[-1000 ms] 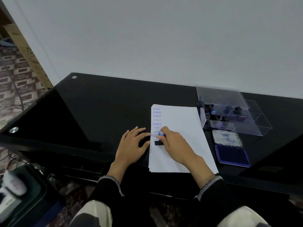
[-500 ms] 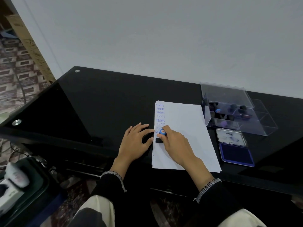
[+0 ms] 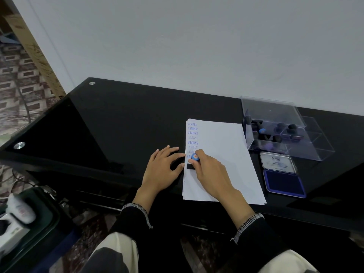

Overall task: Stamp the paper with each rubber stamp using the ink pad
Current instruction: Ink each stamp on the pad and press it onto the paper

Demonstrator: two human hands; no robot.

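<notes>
Left to right, vs. the frames 1.0 s and 0.5 s ago: almost nothing in the hands has changed, only the camera has shifted a little, so the desk sits a bit more to the right in the view.

The black glass desk (image 3: pixel 122 123) looks the same. The left hand (image 3: pixel 161 170) still lies flat on the desk just beside the left edge of the paper stack (image 3: pixel 222 154), fingers straight and a little spread, fingertips touching the paper edge approx. as before.

The right hand (image 3: pixel 211 174) stays on the paper, fingers curled and pinching the rubber stamp (image 3: pixel 194 160). The stamp has a blue round top and a black base, and the base is pressed on the paper near the left edge, below the column of blue SAMPLE prints (image 3: pixel 192 134). Its place is the same as 0.5 s ago. The prints under the stamp are partly hidden.

Right of the paper, the clear plastic box (image 3: pixel 275 134) with the other stamps and the open blue ink pad (image 3: pixel 283 180) in front of it have not moved.
</notes>
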